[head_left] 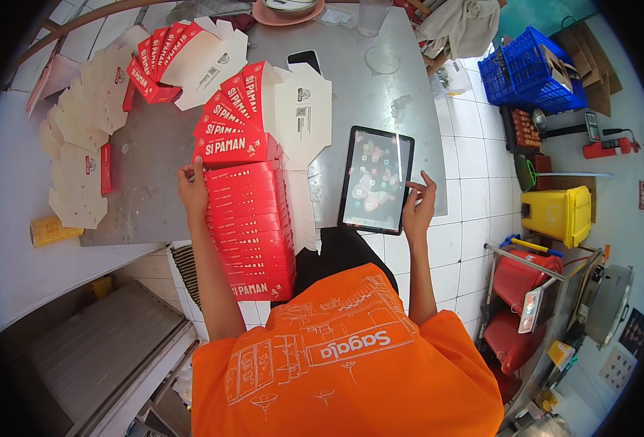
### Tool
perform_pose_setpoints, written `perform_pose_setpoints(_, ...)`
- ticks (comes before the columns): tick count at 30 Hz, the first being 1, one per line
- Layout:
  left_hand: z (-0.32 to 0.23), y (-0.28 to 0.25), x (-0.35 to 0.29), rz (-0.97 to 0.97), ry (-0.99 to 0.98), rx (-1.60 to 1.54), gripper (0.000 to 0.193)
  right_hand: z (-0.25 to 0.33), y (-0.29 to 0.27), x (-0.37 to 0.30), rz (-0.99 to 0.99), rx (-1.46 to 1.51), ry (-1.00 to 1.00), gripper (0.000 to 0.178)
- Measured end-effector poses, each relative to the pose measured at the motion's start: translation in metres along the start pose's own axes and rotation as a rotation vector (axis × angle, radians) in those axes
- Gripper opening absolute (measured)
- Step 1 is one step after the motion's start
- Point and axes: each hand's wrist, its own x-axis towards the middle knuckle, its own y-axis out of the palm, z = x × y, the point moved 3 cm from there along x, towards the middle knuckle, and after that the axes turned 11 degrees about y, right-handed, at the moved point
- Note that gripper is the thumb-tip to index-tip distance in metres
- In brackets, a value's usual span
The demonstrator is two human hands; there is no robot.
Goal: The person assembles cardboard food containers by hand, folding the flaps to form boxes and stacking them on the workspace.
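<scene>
A long overlapping row of red folded cardboard boxes (245,226) runs from the tabletop over its front edge towards my lap. My left hand (193,191) is closed at the row's left side, with fingers curled against the box edges. Beyond it, more red boxes (236,148) fan out, their white inner flaps (303,113) spread to the right. To the right lies a tablet (377,180) with a lit screen of icons. Beside its right edge my right hand (419,207) holds nothing; its fingers are apart and partly bent. Whether it touches the tablet I cannot tell.
The metal table (416,131) also bears a phone (304,61), another fan of red boxes (163,54) and a clear cup (373,16). White-flapped boxes (78,175) stand at the left. Blue crates (529,69), a yellow bin (557,217) and red chairs (517,284) are at the right.
</scene>
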Motion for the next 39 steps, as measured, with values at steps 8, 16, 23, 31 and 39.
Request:
perform_pose_setpoints(8, -0.007, 0.001, -0.002, 0.01, -0.038, 0.001, 0.052, -0.046, -0.001, 0.014, 0.041, 0.02, 0.144, 0.044)
perform_pose_setpoints(16, -0.01, 0.001, -0.003, 0.01, -0.034, 0.021, 0.052, -0.023, -0.007, 0.007, -0.061, -0.257, -0.05, 0.044)
perform_pose_setpoints(23, -0.009, 0.0, -0.003, 0.014, -0.031, 0.031, 0.051, -0.02, -0.004, 0.007, -0.172, -0.249, -0.141, 0.043)
perform_pose_setpoints(31, -0.008, 0.001, -0.002, 0.01, -0.04, 0.0, 0.051, 0.008, -0.007, 0.011, -0.079, -0.169, -0.048, 0.051)
perform_pose_setpoints(39, -0.002, 0.0, 0.0, 0.005, -0.022, 0.016, 0.051, -0.01, 0.006, 0.015, -0.188, -0.419, -0.097, 0.056)
